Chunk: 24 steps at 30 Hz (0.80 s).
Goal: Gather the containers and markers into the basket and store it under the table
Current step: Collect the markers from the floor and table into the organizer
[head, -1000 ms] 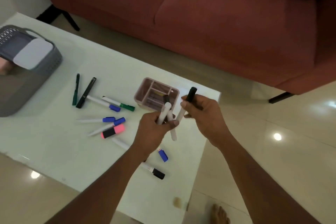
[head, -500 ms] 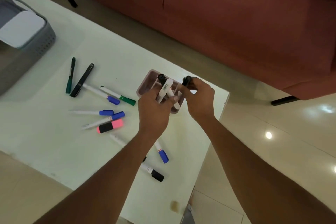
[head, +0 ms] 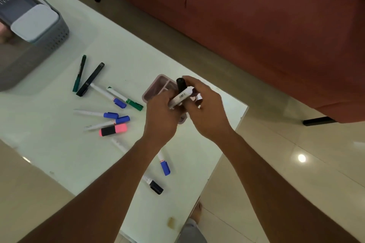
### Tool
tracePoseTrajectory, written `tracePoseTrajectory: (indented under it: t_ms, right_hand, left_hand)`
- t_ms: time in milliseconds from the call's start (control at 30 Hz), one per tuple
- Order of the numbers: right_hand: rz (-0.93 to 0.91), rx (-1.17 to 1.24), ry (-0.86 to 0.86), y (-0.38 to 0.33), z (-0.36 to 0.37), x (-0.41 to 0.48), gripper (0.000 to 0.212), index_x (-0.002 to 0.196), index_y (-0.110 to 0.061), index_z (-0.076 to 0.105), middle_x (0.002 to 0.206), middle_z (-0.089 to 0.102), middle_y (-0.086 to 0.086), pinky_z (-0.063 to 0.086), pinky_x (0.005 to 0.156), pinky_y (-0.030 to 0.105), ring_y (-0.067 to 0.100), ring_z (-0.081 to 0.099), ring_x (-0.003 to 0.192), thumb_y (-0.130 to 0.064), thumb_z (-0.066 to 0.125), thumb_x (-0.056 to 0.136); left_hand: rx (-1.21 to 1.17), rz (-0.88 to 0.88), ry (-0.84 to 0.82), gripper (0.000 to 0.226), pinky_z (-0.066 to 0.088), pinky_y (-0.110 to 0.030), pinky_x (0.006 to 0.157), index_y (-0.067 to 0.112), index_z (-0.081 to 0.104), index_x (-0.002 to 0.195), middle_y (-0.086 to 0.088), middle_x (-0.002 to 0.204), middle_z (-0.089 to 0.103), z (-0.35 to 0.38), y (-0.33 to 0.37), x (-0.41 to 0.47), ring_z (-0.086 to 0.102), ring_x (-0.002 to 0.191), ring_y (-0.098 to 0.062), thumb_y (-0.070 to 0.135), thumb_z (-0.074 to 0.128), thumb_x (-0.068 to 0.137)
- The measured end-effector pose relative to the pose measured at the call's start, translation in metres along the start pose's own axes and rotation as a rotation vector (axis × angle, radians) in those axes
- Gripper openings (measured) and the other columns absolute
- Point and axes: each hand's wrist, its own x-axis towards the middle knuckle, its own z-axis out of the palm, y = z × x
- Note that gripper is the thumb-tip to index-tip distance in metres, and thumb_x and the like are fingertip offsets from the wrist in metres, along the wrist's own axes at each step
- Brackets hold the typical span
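Observation:
My left hand [head: 161, 116] and my right hand [head: 205, 108] are both closed around a bundle of white markers with black caps [head: 180, 92], held just above a pink compartment container [head: 156, 89] near the table's right edge. The container is mostly hidden by my hands. Several loose markers lie to the left: a blue-capped one [head: 110, 115], a green-capped one [head: 126, 99], a pink highlighter [head: 113, 130], a long black pen [head: 90, 79]. Below my left wrist lie another blue-capped marker [head: 164, 164] and a black-capped marker [head: 154, 184]. A grey basket [head: 53, 39] stands far left.
A white container [head: 33, 22] sits inside the basket. The white glass table [head: 59, 156] ends close to the right of my hands. A red sofa [head: 256, 16] stands behind the table. Shiny tiled floor lies to the right, with a bare foot [head: 197, 213] below the table edge.
My hands have come together and dropped toward the pink container with the marker bundle. The right hand, which held one black-capped marker apart, now grips the same bundle as the left.

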Motion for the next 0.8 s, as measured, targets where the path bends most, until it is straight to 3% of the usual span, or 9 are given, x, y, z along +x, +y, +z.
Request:
tracePoseTrajectory:
  t_ms: [67, 133, 233, 300, 400, 533, 667, 800]
  right_hand:
    - [-0.035, -0.034, -0.157, -0.006, -0.003, 0.009, 0.037, 0.127, -0.021, 0.059, 0.117, 0.067, -0.004, 0.048, 0.089, 0.026, 0.016, 0.058, 0.104, -0.006, 0.053, 0.094]
    - [-0.044, -0.006, -0.196, -0.006, -0.006, 0.017, 0.028, 0.116, -0.019, 0.063, 0.101, 0.070, -0.006, 0.050, 0.078, 0.022, 0.011, 0.062, 0.091, -0.007, 0.057, 0.092]
    - [-0.027, 0.013, -0.056, 0.001, -0.007, 0.023, 0.019, 0.105, -0.019, 0.063, 0.087, 0.064, -0.018, 0.044, 0.065, 0.005, -0.002, 0.061, 0.079, -0.012, 0.066, 0.088]
    - [-0.021, -0.016, 0.018, 0.008, -0.004, 0.022, 0.020, 0.106, -0.016, 0.062, 0.085, 0.063, -0.017, 0.046, 0.063, 0.006, 0.002, 0.060, 0.079, -0.013, 0.068, 0.088]
    - [-0.027, -0.095, 0.044, 0.020, 0.001, 0.018, 0.022, 0.110, -0.014, 0.061, 0.087, 0.063, -0.010, 0.051, 0.066, 0.013, 0.008, 0.061, 0.076, -0.011, 0.068, 0.089]
    - [-0.012, -0.256, 0.014, 0.033, 0.009, 0.010, 0.022, 0.108, -0.018, 0.062, 0.096, 0.071, -0.006, 0.053, 0.074, 0.019, 0.007, 0.064, 0.081, -0.018, 0.070, 0.088]
    - [0.065, -0.294, 0.147, 0.035, 0.015, 0.001, 0.021, 0.110, -0.019, 0.064, 0.099, 0.071, -0.007, 0.057, 0.078, 0.028, 0.013, 0.066, 0.082, -0.019, 0.068, 0.089]
    - [0.050, -0.178, 0.285, 0.023, 0.015, -0.012, 0.022, 0.105, -0.019, 0.064, 0.087, 0.060, -0.022, 0.053, 0.069, 0.011, -0.001, 0.062, 0.074, -0.007, 0.064, 0.087]
  left_hand:
    - [0.052, -0.025, -0.004, 0.015, 0.046, -0.009, 0.059, 0.018, 0.064, 0.087, 0.014, 0.069, 0.058, 0.000, 0.000, 0.002, 0.059, 0.063, -0.003, 0.003, 0.065, 0.085]
    - [0.020, -0.070, -0.003, 0.015, 0.047, -0.009, 0.058, 0.013, 0.066, 0.094, 0.012, 0.072, 0.059, -0.001, 0.000, 0.002, 0.061, 0.065, -0.001, 0.003, 0.067, 0.083]
    - [-0.047, -0.087, 0.041, 0.025, 0.053, -0.010, 0.070, 0.016, 0.066, 0.109, 0.006, 0.089, 0.067, -0.003, -0.001, -0.001, 0.065, 0.083, -0.006, 0.010, 0.068, 0.084]
    - [-0.111, -0.125, 0.106, 0.029, 0.053, -0.011, 0.071, 0.016, 0.064, 0.115, 0.002, 0.099, 0.069, -0.006, -0.005, -0.004, 0.066, 0.089, -0.011, 0.010, 0.063, 0.087]
    - [-0.193, -0.237, 0.160, 0.026, 0.054, -0.015, 0.068, 0.012, 0.064, 0.114, 0.001, 0.098, 0.070, -0.009, -0.011, -0.006, 0.065, 0.080, -0.010, 0.007, 0.058, 0.090]
    - [-0.204, -0.236, 0.163, 0.018, 0.051, -0.011, 0.067, 0.019, 0.067, 0.102, 0.002, 0.094, 0.067, -0.010, -0.017, -0.008, 0.064, 0.082, -0.005, 0.009, 0.065, 0.088]
    - [-0.214, -0.215, 0.106, 0.019, 0.055, -0.012, 0.073, 0.014, 0.070, 0.101, 0.004, 0.088, 0.070, -0.004, -0.015, -0.008, 0.066, 0.080, 0.000, 0.016, 0.074, 0.082]
    - [-0.286, -0.266, 0.121, 0.025, 0.059, -0.027, 0.082, 0.015, 0.072, 0.102, -0.003, 0.096, 0.075, -0.001, -0.011, -0.006, 0.071, 0.088, -0.013, 0.016, 0.078, 0.078]
